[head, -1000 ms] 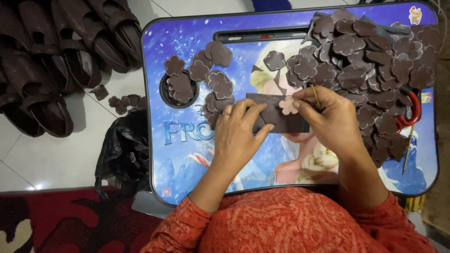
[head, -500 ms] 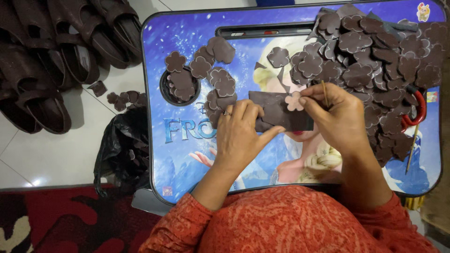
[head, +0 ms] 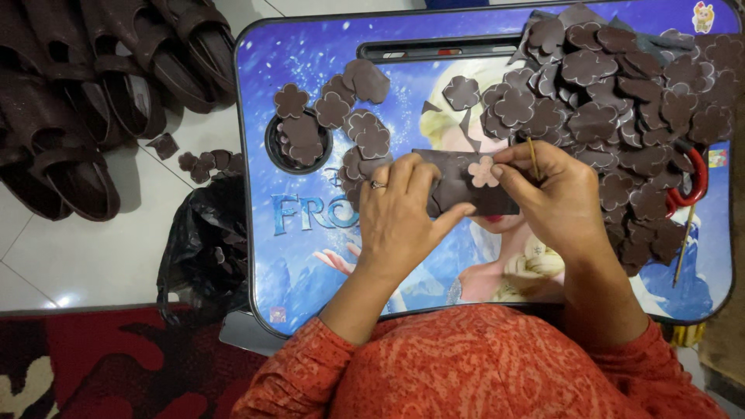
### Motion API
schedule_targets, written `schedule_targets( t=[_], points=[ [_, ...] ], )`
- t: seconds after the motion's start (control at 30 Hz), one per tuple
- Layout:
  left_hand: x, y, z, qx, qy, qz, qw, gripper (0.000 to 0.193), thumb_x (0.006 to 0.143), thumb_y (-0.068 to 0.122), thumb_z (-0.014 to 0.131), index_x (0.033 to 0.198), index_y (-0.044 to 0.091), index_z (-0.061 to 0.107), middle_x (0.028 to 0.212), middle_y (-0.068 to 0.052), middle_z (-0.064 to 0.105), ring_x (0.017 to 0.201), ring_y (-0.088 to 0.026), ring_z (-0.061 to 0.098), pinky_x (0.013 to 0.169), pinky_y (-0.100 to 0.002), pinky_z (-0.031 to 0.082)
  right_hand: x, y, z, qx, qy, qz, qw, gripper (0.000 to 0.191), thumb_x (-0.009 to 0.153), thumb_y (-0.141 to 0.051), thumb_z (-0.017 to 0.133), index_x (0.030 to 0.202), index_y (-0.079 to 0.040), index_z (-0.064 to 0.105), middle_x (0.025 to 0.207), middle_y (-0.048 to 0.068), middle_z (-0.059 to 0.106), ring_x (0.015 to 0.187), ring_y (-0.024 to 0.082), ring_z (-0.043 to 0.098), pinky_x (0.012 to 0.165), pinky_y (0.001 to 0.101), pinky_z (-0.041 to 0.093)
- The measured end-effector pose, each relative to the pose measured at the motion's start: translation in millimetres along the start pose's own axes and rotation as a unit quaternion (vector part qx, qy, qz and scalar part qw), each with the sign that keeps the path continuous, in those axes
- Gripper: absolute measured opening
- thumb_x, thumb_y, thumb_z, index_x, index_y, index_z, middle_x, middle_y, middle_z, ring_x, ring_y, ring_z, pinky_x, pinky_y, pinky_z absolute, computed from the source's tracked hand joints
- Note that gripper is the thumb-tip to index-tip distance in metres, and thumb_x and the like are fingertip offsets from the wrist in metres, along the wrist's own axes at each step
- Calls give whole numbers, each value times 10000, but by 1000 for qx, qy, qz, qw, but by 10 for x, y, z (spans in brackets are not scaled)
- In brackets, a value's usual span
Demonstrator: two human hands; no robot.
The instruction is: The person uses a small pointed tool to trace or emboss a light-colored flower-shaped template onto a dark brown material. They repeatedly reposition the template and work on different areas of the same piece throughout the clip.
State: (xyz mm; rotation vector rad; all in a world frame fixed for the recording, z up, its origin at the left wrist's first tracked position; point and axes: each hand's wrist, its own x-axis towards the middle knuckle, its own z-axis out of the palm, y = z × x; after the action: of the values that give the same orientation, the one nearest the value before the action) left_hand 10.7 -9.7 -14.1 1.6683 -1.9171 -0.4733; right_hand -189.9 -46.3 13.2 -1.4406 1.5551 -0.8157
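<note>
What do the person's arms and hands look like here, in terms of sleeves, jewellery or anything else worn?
Both hands are bare, with no gloves. The left hand has a ring on one finger; the right hand shows no ring or watch in this view. The sleeves are orange-red cloth with a fine lighter pattern, ending near the elbows, so both forearms are uncovered.
</note>
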Motion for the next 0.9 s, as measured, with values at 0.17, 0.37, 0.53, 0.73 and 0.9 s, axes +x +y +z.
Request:
schedule_targets(
  t=[0.17, 0.37, 0.53, 0.73, 0.9],
  points=[
    [-29, -52, -97, -33, 26, 69, 997, 636, 732, 440, 850, 1258, 125, 680, 1305, -54, 583, 1174, -301, 517, 924, -462, 435, -25, -16, -39, 2, -1, 12, 1000, 142, 964, -30, 731, 1096, 22, 728, 944, 43, 765, 806, 27, 655, 673, 199, 527],
    [-10, -56, -24, -5, 21, 50, 999, 571, 743, 495, 865, 1173, 172, 673, 1284, 10, 594, 1213, -265, 529, 956, -457, 433, -12, 19, -5, 37, -22, -18, 999, 138, 974, -13, 717, 1104, 35, 711, 1001, 53, 765, 866, 33, 676, 740, 197, 548],
    [-14, 11, 30, -2, 41, 13, 999, 667, 681, 556, 868, 1151, 129, 662, 1247, -1, 591, 1174, -266, 528, 939, -473, 413, -18, 16, 24, 44, -17, -1, 999, 131, 972, -12, 716, 1095, 32, 712, 998, 56, 766, 857, 36, 677, 734, 200, 560],
    [-54, -40, 0, -4, 41, 28, 999, 595, 708, 480, 872, 1173, 167, 672, 1306, -21, 581, 1211, -278, 523, 980, -489, 403, -2, -19, 59, 62, -39, 1, 997, 119, 977, -8, 713, 1087, 38, 710, 993, 50, 763, 839, 31, 673, 705, 198, 553],
    [-67, -48, 20, -21, 31, 12, 999, 544, 728, 432, 874, 1169, 178, 680, 1295, -3, 590, 1215, -268, 537, 996, -497, 396, -21, -108, 199, 57, -64, 78, 993, 137, 935, -33, 701, 1069, -4, 715, 910, 13, 756, 719, 14, 656, 534, 206, 559]
  ],
)
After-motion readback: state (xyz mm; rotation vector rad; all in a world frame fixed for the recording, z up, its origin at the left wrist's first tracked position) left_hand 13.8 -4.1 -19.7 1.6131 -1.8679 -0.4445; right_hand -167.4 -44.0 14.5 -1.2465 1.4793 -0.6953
